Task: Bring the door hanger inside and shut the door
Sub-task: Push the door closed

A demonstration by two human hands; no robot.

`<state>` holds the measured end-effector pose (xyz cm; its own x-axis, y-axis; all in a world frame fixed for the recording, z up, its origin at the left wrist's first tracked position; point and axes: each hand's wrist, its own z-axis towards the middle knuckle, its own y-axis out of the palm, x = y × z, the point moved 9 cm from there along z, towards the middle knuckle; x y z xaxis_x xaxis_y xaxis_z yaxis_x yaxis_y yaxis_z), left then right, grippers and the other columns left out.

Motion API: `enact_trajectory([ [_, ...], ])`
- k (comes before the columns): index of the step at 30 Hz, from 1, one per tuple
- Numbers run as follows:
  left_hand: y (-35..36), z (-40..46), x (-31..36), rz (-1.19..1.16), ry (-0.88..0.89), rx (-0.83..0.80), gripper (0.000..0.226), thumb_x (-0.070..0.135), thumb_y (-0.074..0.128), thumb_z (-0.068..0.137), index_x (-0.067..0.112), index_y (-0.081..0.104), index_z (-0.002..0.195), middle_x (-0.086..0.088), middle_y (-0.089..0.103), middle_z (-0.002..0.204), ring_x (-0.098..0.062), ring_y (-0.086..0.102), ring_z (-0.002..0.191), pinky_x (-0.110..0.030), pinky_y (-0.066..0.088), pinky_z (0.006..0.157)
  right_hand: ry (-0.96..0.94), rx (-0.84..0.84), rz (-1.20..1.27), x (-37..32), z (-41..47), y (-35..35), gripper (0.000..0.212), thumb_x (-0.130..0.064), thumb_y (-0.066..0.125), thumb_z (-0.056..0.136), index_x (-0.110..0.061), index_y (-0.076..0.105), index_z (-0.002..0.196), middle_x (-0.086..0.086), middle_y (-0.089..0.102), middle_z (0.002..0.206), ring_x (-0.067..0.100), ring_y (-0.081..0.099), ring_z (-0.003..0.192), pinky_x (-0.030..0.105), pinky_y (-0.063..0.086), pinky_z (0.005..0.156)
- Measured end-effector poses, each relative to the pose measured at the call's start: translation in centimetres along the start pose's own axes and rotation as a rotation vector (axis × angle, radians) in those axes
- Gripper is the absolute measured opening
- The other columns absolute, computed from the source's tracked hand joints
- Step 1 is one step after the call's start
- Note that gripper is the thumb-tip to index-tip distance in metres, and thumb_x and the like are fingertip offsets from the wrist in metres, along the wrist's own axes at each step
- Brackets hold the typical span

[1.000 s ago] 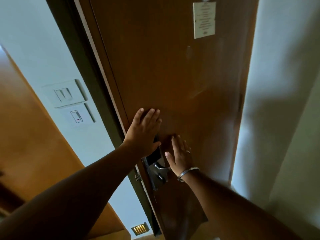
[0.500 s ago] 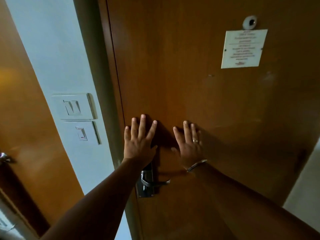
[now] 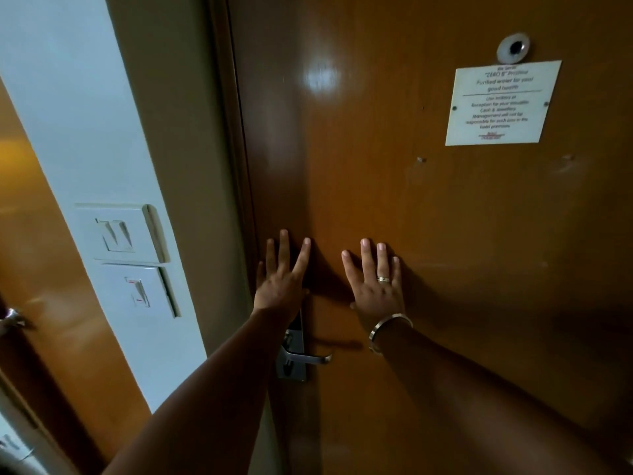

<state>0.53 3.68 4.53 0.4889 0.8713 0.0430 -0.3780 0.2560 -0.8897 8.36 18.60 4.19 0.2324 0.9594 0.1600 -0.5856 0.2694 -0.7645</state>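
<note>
Glossy brown door (image 3: 428,234), closed against frame.

Both hands flat on the door (image 3: 428,217), left hand (image 3: 282,286) just beside right hand (image 3: 375,289). Lever handle (image 3: 305,354) below the fingers. Switch plates (image 3: 120,234) on wall, left of them. Notice (image 3: 501,102) and peephole (image 3: 513,48) above, rightward.

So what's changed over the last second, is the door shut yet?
The door has swung shut against its frame; the lit gap on its right is gone. The left hand moved off the lock area to lie flat. The right hand still presses flat. No door hanger in view.
</note>
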Motion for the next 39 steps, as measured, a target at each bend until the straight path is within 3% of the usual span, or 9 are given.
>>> enact_trajectory([
  [3, 0.9, 1.4, -0.1, -0.017, -0.001, -0.007, 0.122, 0.038, 0.07, 0.086, 0.044, -0.042, 0.135, -0.003, -0.048, 0.145, -0.032, -0.036, 0.137, -0.058, 0.002, 0.115, 0.017, -0.001, -0.011, 0.1, 0.9, 1.3, 0.105, -0.03, 0.08, 0.067, -0.024, 0.017, 0.151, 0.018, 0.015, 0.158, 0.043, 0.014, 0.143, 0.063, 0.02, 0.11],
  [7, 2.4, 2.6, -0.7, 0.009, 0.018, -0.015, 0.115, 0.05, 0.061, 0.089, 0.041, -0.045, 0.133, -0.007, -0.048, 0.146, -0.033, -0.042, 0.135, -0.061, -0.002, 0.114, 0.013, -0.004, -0.027, 0.0, 1.6, 2.6, 0.13, -0.05, 0.086, 0.049, -0.024, 0.009, 0.151, 0.019, 0.011, 0.158, 0.043, 0.011, 0.143, 0.062, 0.007, 0.112],
  [10, 3.1, 3.0, -1.2, -0.018, 0.053, 0.014, 0.111, 0.058, 0.057, 0.087, 0.041, -0.04, 0.138, -0.006, -0.048, 0.147, -0.031, -0.047, 0.133, -0.061, -0.005, 0.113, 0.011, 0.02, -0.013, 0.1, 1.8, 3.1, 0.136, -0.06, 0.083, 0.046, -0.023, 0.005, 0.151, 0.017, 0.002, 0.158, 0.043, 0.002, 0.144, 0.061, -0.003, 0.113],
  [15, 3.3, 3.7, -1.3, -0.021, 0.084, 0.087, 0.111, 0.06, 0.061, 0.083, 0.039, -0.028, 0.146, -0.011, -0.027, 0.157, -0.036, -0.03, 0.142, -0.064, 0.003, 0.112, 0.017, 0.001, -0.012, 0.3, 2.5, 4.2, 0.138, -0.07, 0.076, 0.048, -0.023, -0.004, 0.15, 0.012, -0.014, 0.157, 0.04, -0.019, 0.142, 0.06, -0.011, 0.112],
  [19, 3.1, 4.3, -0.9, -0.004, 0.124, 0.156, 0.112, 0.058, 0.068, 0.08, 0.032, -0.015, 0.15, -0.017, -0.011, 0.159, -0.043, -0.011, 0.144, -0.066, 0.011, 0.11, 0.015, 0.022, -0.027, 0.6, 3.2, 5.0, 0.133, -0.073, 0.071, 0.053, -0.022, -0.004, 0.151, 0.013, -0.016, 0.157, 0.042, -0.016, 0.143, 0.061, -0.009, 0.112],
  [27, 3.9, 5.6, -1.1, 0.01, 0.189, 0.261, 0.11, 0.062, 0.066, 0.076, 0.027, -0.004, 0.152, -0.024, 0.0, 0.158, -0.048, -0.001, 0.143, -0.069, 0.014, 0.106, -0.007, 0.117, -0.114, 0.8, 3.7, 6.3, 0.109, -0.078, 0.045, 0.07, -0.018, 0.005, 0.152, 0.014, -0.01, 0.159, 0.046, -0.007, 0.143, 0.061, -0.01, 0.112],
  [32, 3.5, 5.0, -1.0, -0.027, 0.173, 0.22, 0.104, 0.064, 0.058, 0.083, 0.031, -0.012, 0.152, -0.018, -0.013, 0.159, -0.044, -0.009, 0.145, -0.069, 0.011, 0.11, 0.016, 0.12, -0.09, 0.4, 3.4, 4.6, 0.113, -0.071, 0.061, 0.067, -0.021, 0.003, 0.151, 0.011, -0.008, 0.159, 0.042, -0.009, 0.144, 0.061, -0.006, 0.113],
  [36, 2.4, 3.5, -0.8, -0.013, 0.198, 0.232, 0.096, 0.066, 0.054, 0.083, 0.026, 0.005, 0.155, -0.019, 0.004, 0.162, -0.042, 0.008, 0.148, -0.067, 0.012, 0.113, 0.048, 0.136, -0.075, 0.1, 2.8, 2.2, 0.103, -0.052, 0.068, 0.07, -0.023, 0.01, 0.151, 0.015, 0.006, 0.159, 0.038, 0.003, 0.145, 0.06, 0.002, 0.114],
  [39, -0.1, 3.2, -0.6, -0.023, 0.181, 0.253, 0.093, 0.066, 0.051, 0.084, 0.024, 0.008, 0.156, -0.019, 0.006, 0.163, -0.039, 0.007, 0.149, -0.064, 0.009, 0.116, 0.059, 0.152, -0.071, 0.6, 4.3, -1.3, 0.101, -0.046, 0.071, 0.068, -0.021, 0.017, 0.15, 0.018, 0.015, 0.157, 0.04, 0.016, 0.144, 0.061, 0.008, 0.112],
])
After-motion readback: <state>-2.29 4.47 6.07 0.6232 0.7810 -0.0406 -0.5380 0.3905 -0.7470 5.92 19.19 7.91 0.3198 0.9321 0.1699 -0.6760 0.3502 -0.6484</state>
